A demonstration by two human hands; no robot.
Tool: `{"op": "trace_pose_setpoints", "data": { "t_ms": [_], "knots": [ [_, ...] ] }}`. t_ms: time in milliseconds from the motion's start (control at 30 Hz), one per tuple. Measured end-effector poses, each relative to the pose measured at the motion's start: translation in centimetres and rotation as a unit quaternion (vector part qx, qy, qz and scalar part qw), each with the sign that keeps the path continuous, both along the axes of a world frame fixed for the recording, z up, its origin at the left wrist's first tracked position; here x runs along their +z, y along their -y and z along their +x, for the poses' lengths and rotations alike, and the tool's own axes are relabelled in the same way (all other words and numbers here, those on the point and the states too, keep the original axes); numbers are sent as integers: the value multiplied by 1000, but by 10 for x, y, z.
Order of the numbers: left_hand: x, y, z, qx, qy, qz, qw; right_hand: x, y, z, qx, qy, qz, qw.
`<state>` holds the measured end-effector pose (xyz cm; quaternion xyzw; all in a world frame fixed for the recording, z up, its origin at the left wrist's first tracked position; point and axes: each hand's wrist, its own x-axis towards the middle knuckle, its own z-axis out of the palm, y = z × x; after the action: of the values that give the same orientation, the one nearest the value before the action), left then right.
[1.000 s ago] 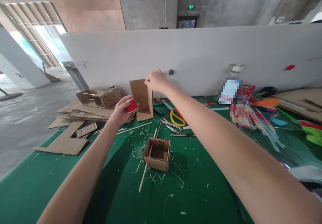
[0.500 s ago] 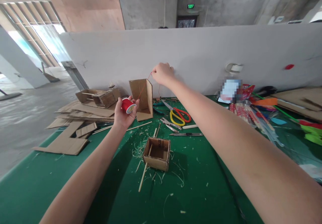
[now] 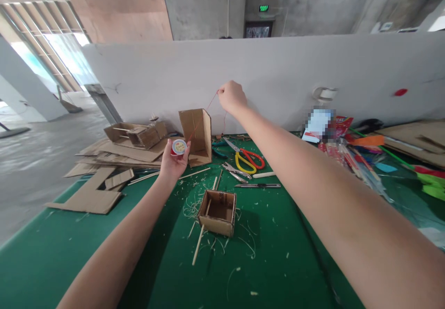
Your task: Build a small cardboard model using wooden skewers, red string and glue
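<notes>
In my left hand (image 3: pixel 173 164) is a spool of red thread (image 3: pixel 179 148), its pale labelled end turned toward me. Red thread (image 3: pixel 208 107) runs slantwise up from the spool to my right hand (image 3: pixel 232 97), which pinches it in front of the white partition. A loose tail of thread dangles below the right hand. Behind the spool stands a folded cardboard piece (image 3: pixel 196 135). Nearer to me, a small open cardboard box (image 3: pixel 218 212) sits on the green table (image 3: pixel 278 262), with a thin wooden stick (image 3: pixel 198 246) passing through its left side.
Scissors with red and yellow handles (image 3: pixel 245 158), a metal hole punch (image 3: pixel 236 172) and a utility knife (image 3: pixel 257 186) lie beyond the box. Cardboard pieces (image 3: pixel 93 193) are piled at left. Packaged sticks (image 3: pixel 361 165) lie at right. Wood shavings surround the box. A white partition (image 3: pixel 278 77) bounds the back.
My right hand has moved up and to the right, drawing the thread longer. The spool has turned in my left hand, so its labelled end faces me more.
</notes>
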<state>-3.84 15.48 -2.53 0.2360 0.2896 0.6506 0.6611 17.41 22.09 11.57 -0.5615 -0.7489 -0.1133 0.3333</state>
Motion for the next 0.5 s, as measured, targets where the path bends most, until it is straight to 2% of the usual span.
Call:
{"op": "trace_pose_setpoints", "data": {
  "t_ms": [100, 233, 300, 500],
  "knots": [
    [3, -1, -1, -3, -32, 4, 999, -5, -2, -3, -14, -15, -46, 999],
    [13, -6, -8, -3, -100, 18, 995, -19, -1, -4, 25, 39, -138, 989],
    [20, -8, -17, -6, -157, 22, 987, -24, 2, -4, 36, 44, -153, 987],
    [39, -6, -47, -22, -365, 36, 930, -31, 14, -2, 51, 32, -139, 988]
  ]
}}
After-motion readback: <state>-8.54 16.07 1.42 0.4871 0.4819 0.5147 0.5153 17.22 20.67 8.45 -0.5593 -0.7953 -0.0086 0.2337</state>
